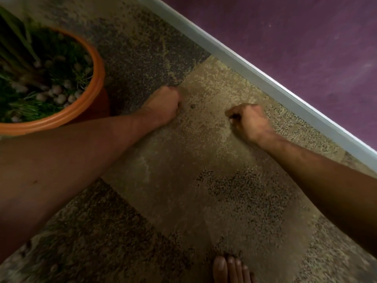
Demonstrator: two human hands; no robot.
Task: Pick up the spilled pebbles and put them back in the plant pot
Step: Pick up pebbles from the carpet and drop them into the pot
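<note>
An orange plant pot (97,78) stands at the upper left, holding green plants and several pale pebbles (58,92). My left hand (163,105) rests on the speckled floor just right of the pot, fingers curled into a fist; what is inside it is hidden. A small dark pebble (192,106) lies on the floor right beside its knuckles. My right hand (248,121) is farther right, low over the floor, its fingers closed, with a pale bit showing at the fingertips that looks like a pebble.
The floor (183,170) is speckled tile in tan and dark squares. A pale skirting strip (255,66) runs diagonally along a purple wall (295,37) at the upper right. My bare toes (230,270) show at the bottom edge.
</note>
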